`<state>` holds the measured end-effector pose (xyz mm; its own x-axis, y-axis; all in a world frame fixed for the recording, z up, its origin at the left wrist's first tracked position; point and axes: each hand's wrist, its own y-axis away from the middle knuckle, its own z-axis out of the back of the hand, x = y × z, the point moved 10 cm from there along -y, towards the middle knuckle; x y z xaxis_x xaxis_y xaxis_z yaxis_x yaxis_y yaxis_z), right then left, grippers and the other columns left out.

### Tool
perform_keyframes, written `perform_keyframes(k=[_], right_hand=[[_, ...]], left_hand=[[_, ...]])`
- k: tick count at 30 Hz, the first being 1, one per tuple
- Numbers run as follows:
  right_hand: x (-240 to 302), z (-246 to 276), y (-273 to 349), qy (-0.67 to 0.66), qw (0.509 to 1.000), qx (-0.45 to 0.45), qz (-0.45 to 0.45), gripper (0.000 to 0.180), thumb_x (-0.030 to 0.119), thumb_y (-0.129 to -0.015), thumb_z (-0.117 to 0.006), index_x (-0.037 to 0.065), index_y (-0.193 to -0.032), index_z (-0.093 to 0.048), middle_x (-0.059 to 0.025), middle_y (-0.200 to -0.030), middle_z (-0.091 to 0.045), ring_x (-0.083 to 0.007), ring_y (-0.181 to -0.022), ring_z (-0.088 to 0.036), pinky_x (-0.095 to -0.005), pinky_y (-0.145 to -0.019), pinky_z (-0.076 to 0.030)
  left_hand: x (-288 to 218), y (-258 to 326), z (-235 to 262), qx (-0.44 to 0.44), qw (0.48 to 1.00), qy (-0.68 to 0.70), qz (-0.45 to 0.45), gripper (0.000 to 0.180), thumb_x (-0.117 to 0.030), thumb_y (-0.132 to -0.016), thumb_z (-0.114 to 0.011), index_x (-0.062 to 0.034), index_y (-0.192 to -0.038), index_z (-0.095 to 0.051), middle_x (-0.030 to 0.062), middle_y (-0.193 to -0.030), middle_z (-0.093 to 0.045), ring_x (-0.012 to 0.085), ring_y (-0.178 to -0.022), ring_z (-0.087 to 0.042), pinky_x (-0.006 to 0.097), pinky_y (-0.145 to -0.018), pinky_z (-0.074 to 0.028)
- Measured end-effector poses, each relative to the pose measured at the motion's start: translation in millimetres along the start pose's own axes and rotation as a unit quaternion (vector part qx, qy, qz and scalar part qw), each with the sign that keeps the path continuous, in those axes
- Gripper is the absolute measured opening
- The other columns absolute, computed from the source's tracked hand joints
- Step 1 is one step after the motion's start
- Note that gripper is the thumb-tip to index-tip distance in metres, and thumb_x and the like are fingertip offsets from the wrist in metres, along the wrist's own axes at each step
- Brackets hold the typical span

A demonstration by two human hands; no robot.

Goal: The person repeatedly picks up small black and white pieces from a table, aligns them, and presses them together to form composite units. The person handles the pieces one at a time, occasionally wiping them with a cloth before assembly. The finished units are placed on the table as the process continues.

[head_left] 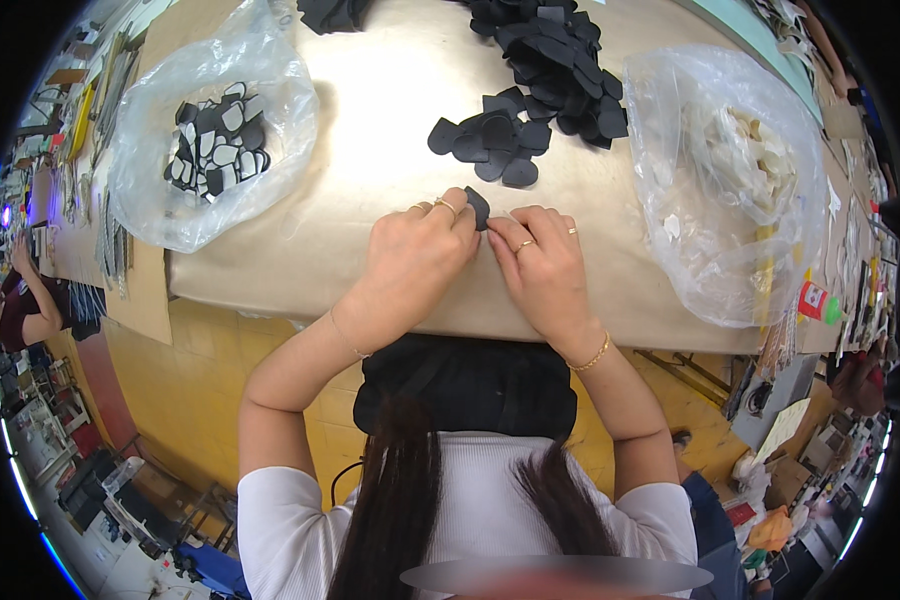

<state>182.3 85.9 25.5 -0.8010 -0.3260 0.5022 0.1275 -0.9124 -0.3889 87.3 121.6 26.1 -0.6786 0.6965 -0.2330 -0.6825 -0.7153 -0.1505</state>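
Observation:
Between my two hands, above the near part of the table, is a small black cut piece with a rounded edge (477,208). My left hand (422,250) pinches it from the left side, fingers closed. On its right edge, the thumb and fingertips of my right hand (542,262) press together at the piece. Just beyond my hands lies a loose cluster of similar black pieces (495,140). A larger heap of them (560,65) stretches away behind that cluster. What the pieces are made of is hard to tell.
An open clear plastic bag (155,200) at the left holds black and white pieces (216,142). Another clear bag (670,265), at the right, holds cream scraps (755,160). A red and green bottle (818,302) lies by the right edge. Another person (40,305) is at far left.

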Motion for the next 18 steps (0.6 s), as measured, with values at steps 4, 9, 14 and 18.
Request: perform_keyframes(k=[4,9,14,18], right_hand=[[10,-5,4,0.054,0.997,0.025,0.049,0.023,0.004,-0.081,-0.076,0.002,-0.103,-0.072,-0.0079,-0.095,-0.063,-0.0239,-0.085,-0.061,-0.0372,-0.08,-0.046],[21,-4,8,0.096,0.987,0.043,0.125,0.028,0.006,-0.082,-0.065,-0.006,-0.107,-0.07,-0.0082,-0.095,-0.061,-0.0215,-0.09,-0.059,-0.0347,-0.087,-0.048],[25,-3,7,0.103,0.98,0.06,0.158,0.027,0.005,-0.082,-0.064,-0.008,-0.106,-0.07,-0.009,-0.097,-0.061,-0.0211,-0.091,-0.059,-0.034,-0.087,-0.048],[26,-2,8,0.099,0.98,0.065,0.158,0.026,0.005,-0.083,-0.064,-0.008,-0.105,-0.069,-0.0093,-0.097,-0.061,-0.0211,-0.09,-0.059,-0.0336,-0.086,-0.048]], left_hand=[[-6,2,-5,0.013,0.998,-0.053,-0.015,0.019,-0.016,-0.083,-0.074,-0.0047,-0.098,-0.069,0.0054,-0.101,-0.064,0.0189,-0.074,-0.069,0.032,-0.062,-0.054],[-5,2,-4,0.031,0.998,-0.041,-0.032,0.019,-0.015,-0.085,-0.073,-0.004,-0.1,-0.069,0.0055,-0.101,-0.064,0.0184,-0.073,-0.069,0.031,-0.061,-0.054],[-9,1,0,0.017,0.998,-0.046,-0.026,0.018,-0.015,-0.087,-0.071,-0.0028,-0.1,-0.069,0.0062,-0.097,-0.063,0.0185,-0.071,-0.068,0.032,-0.06,-0.054],[-21,4,-3,-0.008,0.995,-0.101,-0.018,0.015,-0.013,-0.087,-0.069,-0.0013,-0.097,-0.069,0.0076,-0.091,-0.061,0.0193,-0.068,-0.067,0.032,-0.059,-0.053]])
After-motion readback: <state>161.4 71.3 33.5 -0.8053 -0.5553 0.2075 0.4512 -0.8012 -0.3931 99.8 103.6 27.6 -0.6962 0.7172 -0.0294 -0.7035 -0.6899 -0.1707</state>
